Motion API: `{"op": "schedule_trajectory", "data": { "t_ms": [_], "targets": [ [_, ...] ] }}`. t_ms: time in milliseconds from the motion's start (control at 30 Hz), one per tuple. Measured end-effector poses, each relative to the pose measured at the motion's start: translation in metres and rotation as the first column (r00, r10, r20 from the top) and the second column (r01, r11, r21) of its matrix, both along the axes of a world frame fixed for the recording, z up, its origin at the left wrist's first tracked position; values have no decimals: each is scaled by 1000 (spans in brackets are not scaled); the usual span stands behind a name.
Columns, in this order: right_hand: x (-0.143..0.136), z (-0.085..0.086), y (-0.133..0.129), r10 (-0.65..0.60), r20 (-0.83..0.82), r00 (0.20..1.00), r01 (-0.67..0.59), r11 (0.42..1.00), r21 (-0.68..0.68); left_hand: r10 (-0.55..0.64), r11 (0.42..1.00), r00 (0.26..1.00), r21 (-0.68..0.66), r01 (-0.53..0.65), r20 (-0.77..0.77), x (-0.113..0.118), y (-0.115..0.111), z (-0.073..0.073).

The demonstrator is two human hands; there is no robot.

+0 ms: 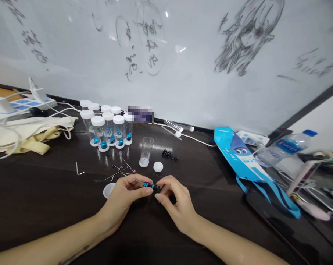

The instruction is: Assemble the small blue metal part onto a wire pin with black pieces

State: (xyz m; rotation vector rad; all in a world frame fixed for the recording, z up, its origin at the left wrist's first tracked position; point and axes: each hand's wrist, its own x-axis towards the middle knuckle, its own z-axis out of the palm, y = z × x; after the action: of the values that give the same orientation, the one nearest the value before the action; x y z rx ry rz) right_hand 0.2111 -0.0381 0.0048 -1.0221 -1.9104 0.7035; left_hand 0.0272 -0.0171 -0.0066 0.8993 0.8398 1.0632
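Near the middle of the dark table, my left hand point(125, 195) pinches a small blue metal part point(146, 184) between thumb and fingers. My right hand point(176, 197) has its fingertips closed on a small black part point(157, 189), which touches the blue part's right end. A thin metal rod runs from the blue part back over my left fingers. Behind my hands stand an uncapped clear tube point(146, 149) and a white cap point(158, 166). Several small black parts point(170, 155) lie to their right. Another white cap point(109, 190) is partly behind my left hand.
Several white-capped tubes point(118, 130) with blue parts stand at the back left. Hex keys point(103, 180) lie left of my hands. A blue lanyard card point(235, 151), a water bottle point(290, 145) and a dark tray are at right. Cloth point(42, 134) and cables lie at far left.
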Motion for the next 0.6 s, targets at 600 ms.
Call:
{"op": "schedule_trajectory", "data": {
  "t_ms": [600],
  "targets": [
    [2, 3, -2, -17, 19, 1000, 16, 999, 41, 24, 1000, 1000, 14, -24, -11, -1, -1, -2]
  ]
}}
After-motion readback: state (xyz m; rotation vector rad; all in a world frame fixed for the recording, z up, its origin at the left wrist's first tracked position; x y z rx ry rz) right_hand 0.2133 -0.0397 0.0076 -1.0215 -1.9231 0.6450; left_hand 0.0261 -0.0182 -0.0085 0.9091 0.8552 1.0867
